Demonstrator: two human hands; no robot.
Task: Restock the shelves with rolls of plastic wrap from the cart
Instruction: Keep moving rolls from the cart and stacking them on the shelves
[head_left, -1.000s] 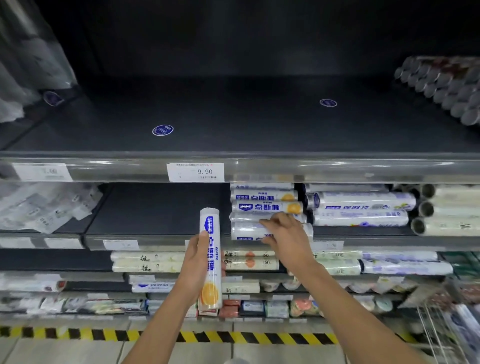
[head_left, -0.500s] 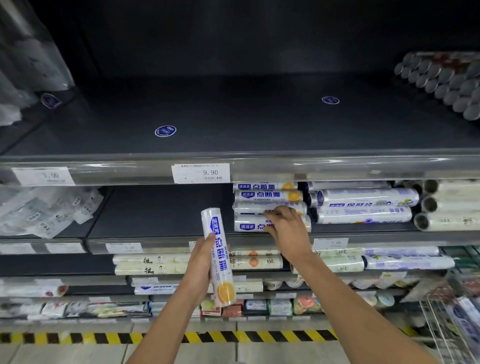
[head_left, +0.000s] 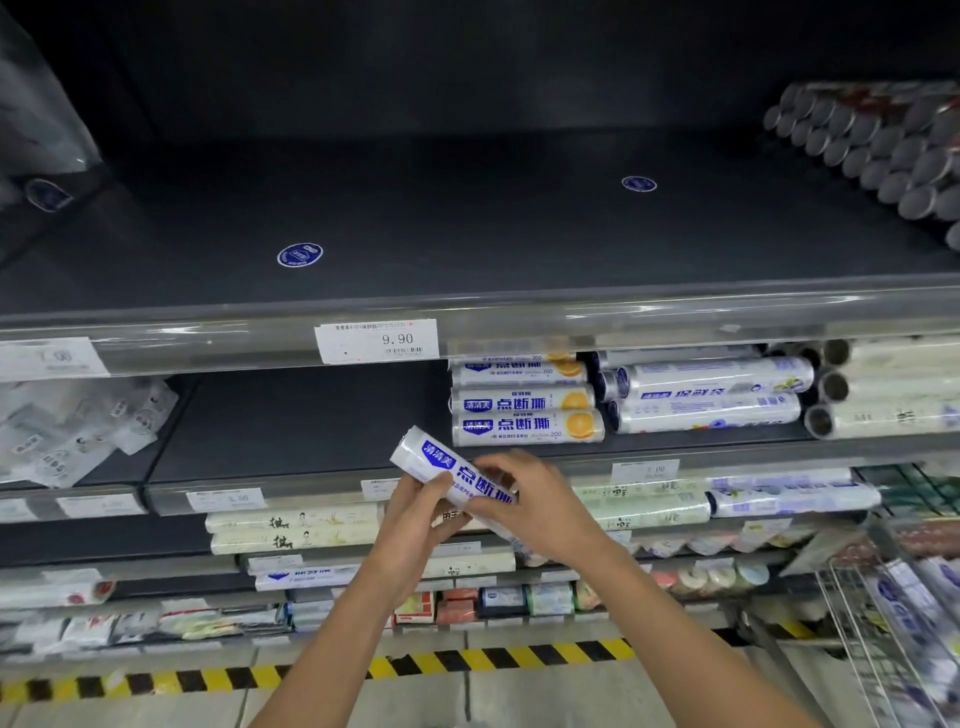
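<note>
A white roll of plastic wrap (head_left: 441, 462) with blue lettering is held tilted, its top end pointing up and left, in front of the second shelf's edge. My left hand (head_left: 415, 514) grips its middle from below. My right hand (head_left: 535, 504) closes over its lower part from the right. Just above and to the right, a stack of matching rolls (head_left: 524, 415) with an orange picture lies crosswise on the second shelf (head_left: 301, 421). The wire cart (head_left: 893, 623) stands at the lower right with more rolls inside.
The dark top shelf (head_left: 467, 234) carries only round blue stickers and a pile of rolls (head_left: 872, 150) at far right. Silver-blue rolls (head_left: 711, 395) and pale rolls (head_left: 893, 389) lie right of the stack. Plastic packets (head_left: 78, 426) lie at left. Lower shelves are packed; striped floor tape (head_left: 467, 665) runs below.
My right hand left the stack on the second shelf and came down onto the roll. The roll tipped from upright to slanted, and both hands now hold it.
</note>
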